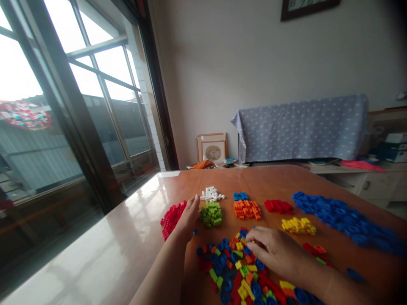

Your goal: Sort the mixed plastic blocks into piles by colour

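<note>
My left hand (190,215) reaches forward between the pinkish-red pile (171,218) and the light green pile (211,214), its fingertips near the white pieces (211,194). Whether its fingers hold anything is hidden. Over the upper right edge of a mixed heap of coloured bricks (243,271), my right hand (270,250) has its fingers curled together, and what they hold, if anything, is too small to name. Orange bricks (247,209) with blue ones (241,196) behind, red bricks (279,206) and yellow bricks (299,225) lie beyond my right hand.
A long blue pile (346,218) stretches along the right of the brown table (260,180). Some loose pieces lie by my right forearm. Behind the table stand a cloth-covered object (302,129) and a framed picture (213,151); windows are at the left.
</note>
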Demonstrator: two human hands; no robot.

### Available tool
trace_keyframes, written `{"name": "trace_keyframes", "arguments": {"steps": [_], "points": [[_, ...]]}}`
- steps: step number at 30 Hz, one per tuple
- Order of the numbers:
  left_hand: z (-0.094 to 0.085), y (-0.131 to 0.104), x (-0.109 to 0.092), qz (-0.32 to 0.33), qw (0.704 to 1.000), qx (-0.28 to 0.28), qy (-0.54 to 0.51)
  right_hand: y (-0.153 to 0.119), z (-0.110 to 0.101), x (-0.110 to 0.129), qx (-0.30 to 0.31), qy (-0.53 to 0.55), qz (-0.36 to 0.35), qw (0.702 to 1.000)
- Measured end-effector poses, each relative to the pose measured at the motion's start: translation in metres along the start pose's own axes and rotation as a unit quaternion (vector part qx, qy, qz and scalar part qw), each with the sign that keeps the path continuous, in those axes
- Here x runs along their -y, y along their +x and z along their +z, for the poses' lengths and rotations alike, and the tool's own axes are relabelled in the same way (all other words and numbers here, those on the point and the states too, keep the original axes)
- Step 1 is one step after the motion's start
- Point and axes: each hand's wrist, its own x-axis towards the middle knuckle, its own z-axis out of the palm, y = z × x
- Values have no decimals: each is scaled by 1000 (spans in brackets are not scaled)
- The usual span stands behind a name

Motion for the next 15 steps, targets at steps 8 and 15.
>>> {"name": "trace_keyframes", "arguments": {"steps": [8,15], "points": [[7,-7,-4,32,995,3,92,-1,-2,4,5,0,2,1000],[4,-8,-6,47,996,6,78,-1,-2,5,7,0,-1,1000]]}}
